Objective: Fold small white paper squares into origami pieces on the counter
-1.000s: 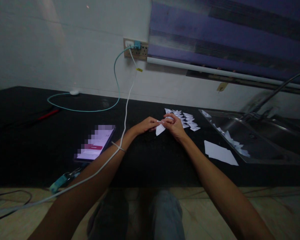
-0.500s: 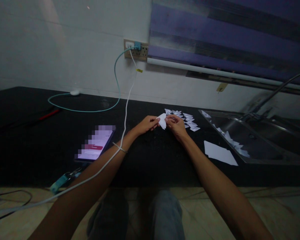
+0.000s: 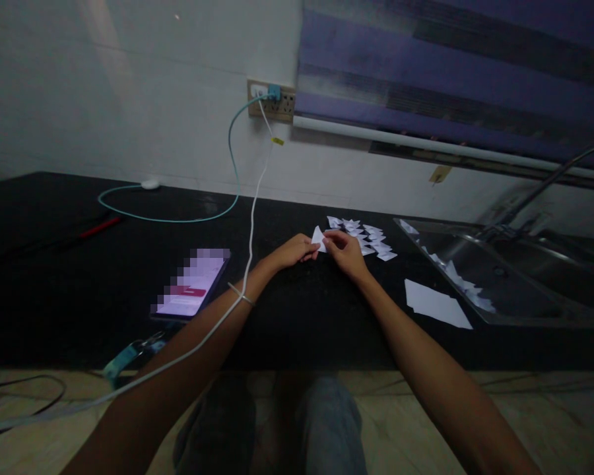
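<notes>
Between my hands, just above the dark counter, is a small folded piece of white paper (image 3: pixel 319 239) with a pointed top. My left hand (image 3: pixel 299 251) pinches its lower left side, thumb at the front. The fingers of my right hand (image 3: pixel 344 251) are closed on its right side and cover part of it. Right behind my right hand lie several folded white paper pieces (image 3: pixel 375 239) in overlapping rows. A stack of flat white paper sheets (image 3: pixel 435 302) rests on the counter to the right of my right forearm.
A metal sink (image 3: pixel 499 270) is set into the counter (image 3: pixel 297 323) at right, more folded papers along its rim. At left lie a lit phone (image 3: pixel 191 287) and a keyring strap (image 3: pixel 121 361). A white cable (image 3: pixel 251 224) crosses my left forearm from the wall socket (image 3: pixel 282 104).
The paper in my hands has gone from a wider shape to a narrower, pointed one. My right hand has moved slightly left and covers more of it.
</notes>
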`<action>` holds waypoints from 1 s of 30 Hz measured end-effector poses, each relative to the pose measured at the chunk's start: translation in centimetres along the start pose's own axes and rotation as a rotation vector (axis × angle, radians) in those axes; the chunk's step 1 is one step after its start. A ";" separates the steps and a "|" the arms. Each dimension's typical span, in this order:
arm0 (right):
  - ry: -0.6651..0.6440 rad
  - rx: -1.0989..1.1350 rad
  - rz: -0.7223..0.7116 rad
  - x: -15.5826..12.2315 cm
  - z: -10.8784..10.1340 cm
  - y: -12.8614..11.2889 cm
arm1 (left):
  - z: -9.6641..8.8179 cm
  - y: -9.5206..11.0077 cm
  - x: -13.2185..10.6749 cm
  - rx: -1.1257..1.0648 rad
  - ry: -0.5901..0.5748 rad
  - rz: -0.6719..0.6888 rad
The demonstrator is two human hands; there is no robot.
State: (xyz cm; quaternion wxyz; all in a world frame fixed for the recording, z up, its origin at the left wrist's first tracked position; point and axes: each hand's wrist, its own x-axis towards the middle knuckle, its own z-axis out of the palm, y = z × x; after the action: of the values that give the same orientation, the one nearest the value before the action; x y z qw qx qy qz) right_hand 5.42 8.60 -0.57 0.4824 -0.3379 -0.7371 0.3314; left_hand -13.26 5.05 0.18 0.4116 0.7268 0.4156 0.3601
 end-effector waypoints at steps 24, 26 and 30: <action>0.073 -0.189 -0.152 -0.3 0.1 -0.5 | 0.5 -1.2 0.3 0.120 0.094 0.064; 0.071 -0.221 -0.177 -0.4 0.2 -0.7 | 0.4 -1.1 0.3 0.102 0.096 0.058; 0.061 -0.292 -0.243 -0.6 0.3 -0.8 | 0.3 -0.2 0.1 0.079 0.151 -0.007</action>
State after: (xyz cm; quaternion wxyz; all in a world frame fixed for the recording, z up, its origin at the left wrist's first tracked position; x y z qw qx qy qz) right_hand 5.20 7.60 -0.27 0.4868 -0.3226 -0.7978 0.1497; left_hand -12.98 5.12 -0.08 0.3512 0.7117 0.4621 0.3957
